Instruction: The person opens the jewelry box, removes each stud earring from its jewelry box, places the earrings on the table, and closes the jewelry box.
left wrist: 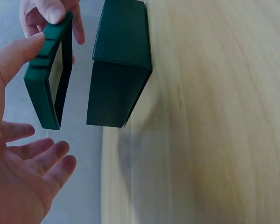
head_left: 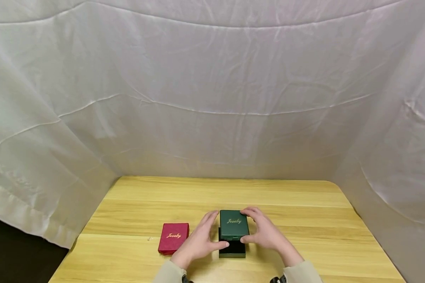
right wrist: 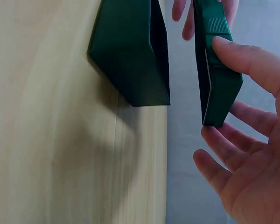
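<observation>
A green jewelry box lid (head_left: 233, 230) with gold "Jewelry" lettering is held above its box base (head_left: 232, 255), whose inside looks black. My right hand (head_left: 265, 234) pinches the lid, the thumb on its front edge and the fingers toward the far side. In the right wrist view, a gap separates the lid (right wrist: 224, 91) from the base (right wrist: 123, 51). My left hand (head_left: 202, 239) is at the lid's left side with fingers spread. Its thumb (left wrist: 18, 53) overlaps the lid's edge in the left wrist view; whether it touches I cannot tell.
A red jewelry box (head_left: 173, 237) with gold lettering lies left of my left hand. Farther left is a tiny shiny item (head_left: 150, 238), too small to identify. The wooden table (head_left: 287, 196) is bordered by pale hanging cloth (head_left: 212, 137) at the back and sides.
</observation>
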### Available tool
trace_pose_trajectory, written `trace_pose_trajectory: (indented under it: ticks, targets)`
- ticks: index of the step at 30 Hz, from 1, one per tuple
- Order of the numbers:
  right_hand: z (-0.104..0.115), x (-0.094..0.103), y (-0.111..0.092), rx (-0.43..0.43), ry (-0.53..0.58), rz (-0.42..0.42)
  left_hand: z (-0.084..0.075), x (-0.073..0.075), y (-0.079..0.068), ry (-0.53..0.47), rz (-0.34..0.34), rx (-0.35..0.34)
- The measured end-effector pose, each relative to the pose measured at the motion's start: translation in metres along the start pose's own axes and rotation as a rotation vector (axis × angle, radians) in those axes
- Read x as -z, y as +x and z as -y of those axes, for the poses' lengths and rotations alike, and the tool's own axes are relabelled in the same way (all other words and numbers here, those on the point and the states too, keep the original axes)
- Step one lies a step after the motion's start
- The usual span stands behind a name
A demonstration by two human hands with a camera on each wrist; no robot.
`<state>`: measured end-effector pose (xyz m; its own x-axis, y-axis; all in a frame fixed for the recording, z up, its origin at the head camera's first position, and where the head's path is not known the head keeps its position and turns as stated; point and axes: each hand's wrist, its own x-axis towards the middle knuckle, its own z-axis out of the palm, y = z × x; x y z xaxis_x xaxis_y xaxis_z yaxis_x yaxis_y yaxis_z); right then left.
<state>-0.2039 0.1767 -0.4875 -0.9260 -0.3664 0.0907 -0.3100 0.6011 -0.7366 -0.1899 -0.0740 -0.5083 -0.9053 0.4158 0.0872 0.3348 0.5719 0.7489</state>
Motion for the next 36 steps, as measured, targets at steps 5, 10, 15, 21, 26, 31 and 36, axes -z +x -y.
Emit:
trace_pose_trajectory:
  ticks: [5, 10, 15, 21, 26, 31, 36]
  targets:
    - [0.002, -0.002, -0.005, 0.02, 0.024, 0.027, 0.001, 0.0, -0.001, -0.017, 0.017, 0.003]
    - [0.004, -0.003, -0.009, 0.024, 0.041, 0.046, 0.001, -0.001, -0.003, -0.008, 0.033, 0.002]
    - [0.004, -0.005, -0.012, 0.02, 0.043, 0.056, 0.0, -0.001, -0.005, 0.003, 0.038, 0.0]
    - [0.003, -0.01, -0.016, 0.037, 0.037, 0.059, 0.0, -0.003, -0.009, 0.017, 0.039, -0.006]
    - [0.003, -0.013, -0.019, 0.044, 0.042, 0.063, 0.002, -0.007, -0.012, 0.031, 0.035, -0.012]
    - [0.002, -0.016, -0.019, 0.05, 0.048, 0.075, 0.005, -0.01, -0.013, 0.033, 0.042, -0.007]
    - [-0.002, -0.02, -0.02, 0.048, 0.044, 0.086, 0.007, -0.012, -0.014, 0.048, 0.053, -0.017]
